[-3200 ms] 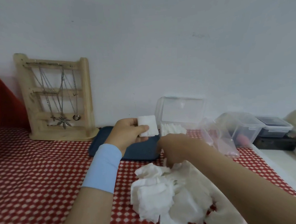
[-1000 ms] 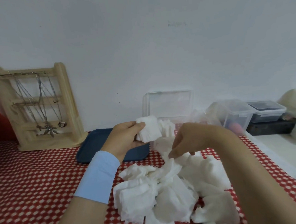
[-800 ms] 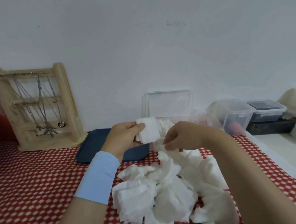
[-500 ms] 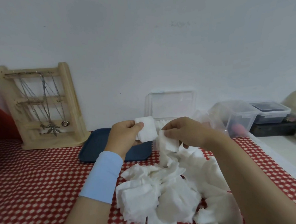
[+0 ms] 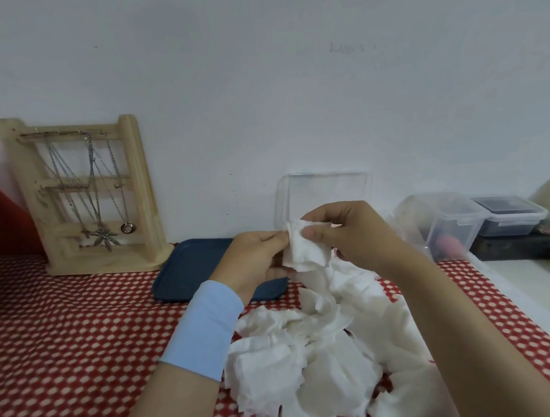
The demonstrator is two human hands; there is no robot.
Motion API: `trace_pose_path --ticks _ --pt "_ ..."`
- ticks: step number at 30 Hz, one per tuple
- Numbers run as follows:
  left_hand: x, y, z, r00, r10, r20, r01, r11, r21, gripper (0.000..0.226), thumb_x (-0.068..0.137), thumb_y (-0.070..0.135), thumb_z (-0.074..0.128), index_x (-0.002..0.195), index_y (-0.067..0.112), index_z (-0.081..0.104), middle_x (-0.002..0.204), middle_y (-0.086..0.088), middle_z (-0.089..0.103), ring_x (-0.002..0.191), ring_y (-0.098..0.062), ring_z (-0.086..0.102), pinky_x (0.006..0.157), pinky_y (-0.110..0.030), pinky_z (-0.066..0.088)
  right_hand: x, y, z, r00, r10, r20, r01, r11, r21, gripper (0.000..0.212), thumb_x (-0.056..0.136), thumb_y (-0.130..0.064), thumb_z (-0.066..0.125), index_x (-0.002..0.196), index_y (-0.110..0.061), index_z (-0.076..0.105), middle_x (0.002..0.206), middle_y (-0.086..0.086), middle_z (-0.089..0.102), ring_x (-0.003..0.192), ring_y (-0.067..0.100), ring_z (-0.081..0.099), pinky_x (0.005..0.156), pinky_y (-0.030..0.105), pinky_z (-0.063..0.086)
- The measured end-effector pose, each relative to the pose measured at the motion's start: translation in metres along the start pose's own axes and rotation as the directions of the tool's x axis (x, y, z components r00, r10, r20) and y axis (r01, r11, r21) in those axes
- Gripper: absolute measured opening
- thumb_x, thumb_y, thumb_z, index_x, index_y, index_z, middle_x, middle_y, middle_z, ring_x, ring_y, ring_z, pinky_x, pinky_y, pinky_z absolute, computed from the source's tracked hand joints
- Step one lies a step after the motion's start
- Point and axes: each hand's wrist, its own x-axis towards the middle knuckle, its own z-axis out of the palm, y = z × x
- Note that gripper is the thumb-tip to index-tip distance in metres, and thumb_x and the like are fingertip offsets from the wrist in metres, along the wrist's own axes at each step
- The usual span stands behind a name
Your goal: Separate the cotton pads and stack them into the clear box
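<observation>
Your right thumb (image 5: 314, 238) and forefinger are closed on the top edge of a white cotton pad (image 5: 307, 254), with the other fingers of your right hand (image 5: 352, 232) curled loosely behind it. The fingertips (image 5: 280, 238) of your left hand (image 5: 254, 258) pinch the same pad at its left edge, with the thumb hidden behind. Both hands hold it up in the air, just above the far end of the pile. The pad hangs with its flat face towards you, top edge at your fingers and lower edge drooping towards the table. It looks close to square, so no long axis can be made out, nor whether it is one pad or several pressed together.

Below and towards you lies the pile of cotton pads (image 5: 324, 350), crumpled and overlapping on the red checked tablecloth (image 5: 65, 334). A pale blue wristband (image 5: 207, 328) sits on your left wrist.

The clear box (image 5: 324, 189) stands right behind your hands by the wall, lid upright; its body is mostly hidden by them. A dark blue tray (image 5: 190, 268) lies under your left hand. Further left a wooden jewellery stand (image 5: 137, 191) holds necklaces (image 5: 96, 200). To the right stand a clear lidded container (image 5: 445, 223) and a dark-topped container (image 5: 509, 215).
</observation>
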Motion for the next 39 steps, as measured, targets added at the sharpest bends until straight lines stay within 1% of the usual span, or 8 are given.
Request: trace_pose_path --ticks 5,13,16,18,20,25,31,39 --pt "0.001 0.000 -0.002 0.999 -0.031 0.027 0.031 0.999 -0.016 0.023 0.103 0.015 0.056 0.114 0.003 0.072 0.104 -0.014 0.078 0.097 -0.026 0.076 0.078 -0.037 0.063 0.003 -0.001 -0.002 0.999 -0.040 0.028 0.041 0.998 -0.044 0.012 0.084 -0.012 0.081 0.095 -0.018 0.079 0.081 -0.010 0.076 0.065 0.006 0.064 0.058 0.015 0.048" --pt "-0.003 0.006 0.001 0.991 -0.027 0.128 0.038 0.996 -0.079 0.035 0.100 0.034 0.058 0.116 0.005 0.071 0.109 -0.014 0.077 0.103 -0.026 0.074 0.086 -0.038 0.062 0.007 0.007 0.004 0.991 -0.050 -0.123 0.026 0.982 -0.187 0.025 0.079 -0.030 0.086 0.096 -0.039 0.069 0.099 -0.015 0.067 0.064 0.008 0.057 0.060 0.013 0.043" --pt "-0.003 0.003 -0.002 0.989 -0.010 0.149 0.014 1.000 -0.026 0.026 0.094 0.022 0.067 0.113 0.007 0.074 0.111 -0.010 0.077 0.105 -0.022 0.074 0.088 -0.032 0.060 0.006 0.009 0.004 0.981 -0.073 -0.181 0.023 0.964 -0.264 0.042 0.076 -0.040 0.087 0.109 -0.038 0.062 0.105 -0.016 0.060 0.069 0.002 0.056 0.065 0.017 0.041" --pt "-0.001 0.001 -0.003 0.993 -0.031 0.118 0.037 0.998 -0.056 0.025 0.095 0.015 0.067 0.117 0.005 0.072 0.112 -0.010 0.077 0.105 -0.022 0.074 0.085 -0.029 0.061 0.003 0.007 0.002 0.962 -0.188 -0.197 0.118 0.940 -0.322 0.033 0.079 -0.037 0.084 0.104 -0.038 0.064 0.103 -0.018 0.058 0.068 0.003 0.054 0.065 0.017 0.043" --pt "0.001 0.000 -0.005 0.994 -0.050 0.096 0.060 0.993 -0.100 0.027 0.095 0.013 0.067 0.119 0.002 0.071 0.113 -0.012 0.076 0.105 -0.023 0.074 0.084 -0.028 0.061 0.000 0.001 -0.002 0.948 -0.303 -0.096 0.253 0.903 -0.348 0.018 0.084 -0.026 0.078 0.097 -0.038 0.072 0.100 -0.019 0.061 0.073 0.008 0.055 0.069 0.017 0.046" --pt "0.000 0.005 -0.012 0.984 -0.059 0.168 0.093 0.975 -0.202 0.030 0.102 0.018 0.056 0.122 -0.002 0.067 0.120 -0.016 0.073 0.113 -0.026 0.070 0.092 -0.032 0.059 -0.003 -0.003 -0.001 0.939 -0.262 0.221 0.339 0.806 -0.485 0.039 0.071 -0.030 0.085 0.107 -0.041 0.072 0.106 -0.019 0.062 0.105 0.005 0.052 0.092 0.019 0.042" --pt "0.000 0.007 -0.017 0.980 -0.045 0.192 0.075 0.986 -0.151 0.025 0.099 0.001 0.055 0.122 -0.001 0.066 0.116 -0.013 0.075 0.108 -0.022 0.073 0.083 -0.026 0.060 0.002 0.004 -0.001 0.966 -0.226 0.126 0.257 0.900 -0.351 0.035 0.074 -0.025 0.089 0.105 -0.034 0.076 0.101 -0.017 0.066 0.096 -0.001 0.059 0.081 0.006 0.039" --pt "0.000 0.007 -0.016 0.984 -0.040 0.175 0.064 0.989 -0.135 0.028 0.099 -0.001 0.055 0.124 0.000 0.066 0.118 -0.013 0.074 0.109 -0.022 0.072 0.087 -0.026 0.060 0.000 0.003 0.004 0.969 -0.236 0.078 0.249 0.908 -0.338 0.030 0.074 -0.035 0.087 0.100 -0.033 0.074 0.102 -0.016 0.066 0.092 0.001 0.062 0.076 0.008 0.042"
